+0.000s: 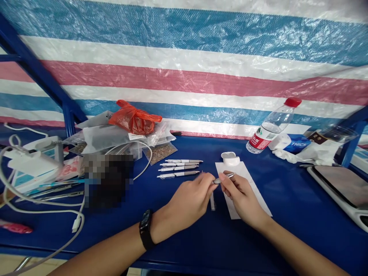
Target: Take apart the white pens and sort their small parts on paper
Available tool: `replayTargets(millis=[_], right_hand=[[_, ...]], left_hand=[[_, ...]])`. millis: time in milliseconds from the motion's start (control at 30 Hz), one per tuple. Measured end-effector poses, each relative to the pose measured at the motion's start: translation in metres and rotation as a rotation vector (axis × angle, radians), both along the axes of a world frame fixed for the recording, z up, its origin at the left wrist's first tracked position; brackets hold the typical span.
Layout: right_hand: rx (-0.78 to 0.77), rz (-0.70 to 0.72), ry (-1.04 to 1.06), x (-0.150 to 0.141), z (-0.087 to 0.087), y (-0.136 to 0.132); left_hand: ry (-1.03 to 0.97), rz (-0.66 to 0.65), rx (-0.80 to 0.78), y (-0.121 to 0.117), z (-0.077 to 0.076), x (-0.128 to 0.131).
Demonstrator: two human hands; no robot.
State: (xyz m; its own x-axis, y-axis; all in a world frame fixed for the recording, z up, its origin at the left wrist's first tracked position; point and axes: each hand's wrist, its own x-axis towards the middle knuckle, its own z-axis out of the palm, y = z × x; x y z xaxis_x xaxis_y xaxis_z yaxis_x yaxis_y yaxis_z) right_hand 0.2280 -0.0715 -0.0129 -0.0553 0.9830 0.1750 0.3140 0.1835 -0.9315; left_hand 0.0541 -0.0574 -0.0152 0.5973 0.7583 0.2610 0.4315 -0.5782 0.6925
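Note:
Both hands meet over the blue table at a pen (217,181) with a grey grip and a silver tip. My left hand (186,197), with a black band on its wrist, is closed round the grip end. My right hand (244,199) pinches the pen near its tip, which points right. Most of the pen is hidden by the fingers. Under the hands lies a white sheet of paper (255,195). A narrow clear strip (212,202) lies just left of the paper. Several white and grey pens (179,168) lie in a row beyond my left hand.
A small open white case (231,159) sits at the paper's far end. Behind it stands a tilted-looking water bottle (268,128). A scale-like device (342,188) is at right. Left are a red bag (135,119), plastic packets (161,152) and looping white cables (82,220).

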Motion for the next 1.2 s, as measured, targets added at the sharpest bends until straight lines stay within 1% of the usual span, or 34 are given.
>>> replayTargets(millis=[100, 133, 167, 200, 233, 267, 367, 433, 500, 600, 700, 867, 1033, 1100, 1200], right_hand=[[0.032, 0.106, -0.044, 0.007, 0.008, -0.002], [0.033, 0.155, -0.060, 0.010, 0.010, -0.002], [0.031, 0.199, -0.068, 0.013, 0.013, -0.002], [0.036, 0.226, -0.061, 0.017, 0.014, 0.000], [0.046, 0.231, -0.038, 0.020, 0.014, 0.001], [0.059, 0.215, -0.005, 0.022, 0.014, 0.003], [0.086, 0.091, 0.080, 0.024, 0.011, 0.009], [0.075, 0.028, 0.097, 0.022, 0.009, 0.011], [0.068, 0.014, 0.111, 0.022, 0.007, 0.012], [0.077, 0.040, 0.149, 0.024, 0.007, 0.013], [0.083, 0.042, 0.190, 0.028, 0.007, 0.013], [0.037, 0.048, 0.115, 0.027, 0.009, 0.011], [0.061, 0.111, 0.186, 0.027, 0.009, 0.010], [0.027, 0.074, 0.185, 0.027, 0.008, 0.011], [-0.088, 0.045, 0.185, 0.028, 0.007, 0.012]], left_hand=[[-0.259, -0.136, -0.588, -0.004, 0.005, 0.000], [-0.331, -0.180, -0.745, -0.004, 0.007, 0.000], [-0.379, -0.212, -0.852, -0.003, 0.009, -0.001], [-0.403, -0.227, -0.903, -0.001, 0.010, -0.002], [-0.408, -0.219, -0.896, 0.001, 0.010, -0.003], [-0.398, -0.196, -0.842, 0.003, 0.010, -0.004], [-0.341, -0.083, -0.590, 0.006, 0.006, -0.004], [-0.297, -0.020, -0.466, 0.005, 0.003, -0.003], [-0.253, 0.015, -0.375, 0.005, 0.001, -0.002], [-0.213, 0.048, -0.279, 0.005, 0.000, -0.001], [-0.194, 0.071, -0.247, 0.005, 0.000, -0.001], [-0.179, 0.071, -0.198, 0.004, -0.001, -0.001], [-0.188, 0.054, -0.241, 0.005, -0.002, -0.001], [-0.185, 0.052, -0.238, 0.006, -0.003, -0.001], [-0.176, 0.054, -0.219, 0.006, -0.004, 0.000]])
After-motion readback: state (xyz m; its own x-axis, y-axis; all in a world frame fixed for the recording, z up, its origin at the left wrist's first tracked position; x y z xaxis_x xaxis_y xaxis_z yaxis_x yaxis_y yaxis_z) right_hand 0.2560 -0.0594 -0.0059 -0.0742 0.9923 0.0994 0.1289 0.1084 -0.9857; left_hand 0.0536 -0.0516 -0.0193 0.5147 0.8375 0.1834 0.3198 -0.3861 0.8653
